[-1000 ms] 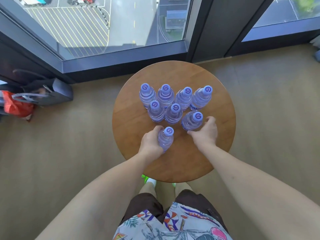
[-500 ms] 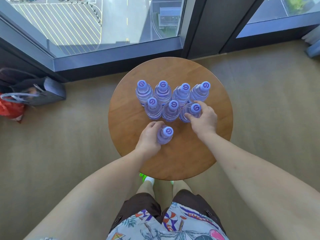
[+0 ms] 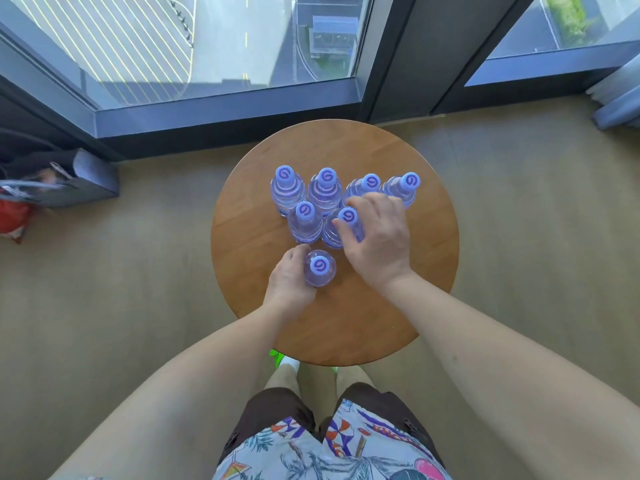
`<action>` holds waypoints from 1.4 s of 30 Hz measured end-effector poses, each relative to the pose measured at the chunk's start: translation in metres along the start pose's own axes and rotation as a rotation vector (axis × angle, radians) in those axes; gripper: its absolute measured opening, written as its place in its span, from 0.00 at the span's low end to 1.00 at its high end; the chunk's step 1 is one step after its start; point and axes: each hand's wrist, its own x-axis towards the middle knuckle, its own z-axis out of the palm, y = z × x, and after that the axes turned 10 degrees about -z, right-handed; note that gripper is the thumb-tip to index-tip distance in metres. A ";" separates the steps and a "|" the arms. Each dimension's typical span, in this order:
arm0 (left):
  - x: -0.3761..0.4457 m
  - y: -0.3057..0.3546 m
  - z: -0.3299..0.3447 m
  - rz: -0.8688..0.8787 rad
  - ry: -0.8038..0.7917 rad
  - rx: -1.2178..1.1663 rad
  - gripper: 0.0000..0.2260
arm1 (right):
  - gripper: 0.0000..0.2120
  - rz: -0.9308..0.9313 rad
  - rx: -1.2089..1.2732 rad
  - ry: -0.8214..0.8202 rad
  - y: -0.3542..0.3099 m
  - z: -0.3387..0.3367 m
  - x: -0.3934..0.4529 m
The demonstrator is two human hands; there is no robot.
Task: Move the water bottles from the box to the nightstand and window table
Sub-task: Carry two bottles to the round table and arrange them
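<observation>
1. The window [image 3: 214, 46] fills the top of the frame, with tan floor [image 3: 138, 289] below it and a dark bag [image 3: 69, 181] at the left edge.
2. The round wooden surface [image 3: 415, 289] sits mid-frame just below the window; this looks like the window table.
3. The person's right hand [image 3: 377, 237] reaches over the middle of the cluster, its fingers [image 3: 360, 204] curled around a bottle that is mostly hidden beneath the palm.
4. The left hand [image 3: 289, 282] grips the nearest bottle [image 3: 319, 268], which stands alone at the front of the group.
5. Six other water bottles [image 3: 304, 220] stand upright in two tight rows, touching one another.
6. Judging by this, the step in hand is tidying the placed bottles into a neat group. The next move likely calls for nudging the front bottle against the row without toppling its neighbours. No box is in view.
</observation>
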 end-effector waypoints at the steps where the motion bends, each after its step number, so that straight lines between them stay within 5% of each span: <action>1: -0.001 0.000 -0.001 -0.009 -0.023 -0.019 0.33 | 0.17 -0.079 -0.011 -0.050 -0.006 0.004 0.010; 4: -0.005 0.003 -0.004 -0.009 -0.052 -0.046 0.36 | 0.20 -0.256 -0.037 -0.277 -0.023 0.016 0.031; 8: -0.005 -0.001 -0.006 -0.008 -0.059 -0.007 0.34 | 0.15 -0.201 -0.091 -0.614 -0.028 0.030 0.042; 12: -0.006 -0.009 -0.008 -0.049 -0.092 0.041 0.39 | 0.21 -0.155 -0.123 -0.658 -0.026 0.037 0.048; 21: -0.005 -0.021 -0.007 -0.122 -0.085 0.103 0.35 | 0.17 -0.076 -0.166 -0.682 -0.030 0.038 0.055; 25: -0.006 -0.035 -0.017 -0.221 -0.104 0.185 0.35 | 0.15 -0.138 0.006 -0.486 -0.047 0.017 0.036; 26: -0.006 -0.036 -0.022 -0.239 -0.104 0.200 0.35 | 0.15 -0.154 0.053 -0.505 -0.050 0.010 0.027; 30: -0.003 -0.029 -0.043 -0.248 -0.067 0.219 0.32 | 0.13 -0.102 0.038 -1.016 -0.047 -0.001 0.008; 34: -0.003 -0.017 -0.064 -0.184 -0.035 0.210 0.33 | 0.12 0.155 0.104 -0.933 -0.042 0.000 0.018; 42: -0.014 -0.018 -0.087 -0.138 -0.003 0.175 0.35 | 0.06 0.282 -0.006 -0.900 -0.052 0.005 0.031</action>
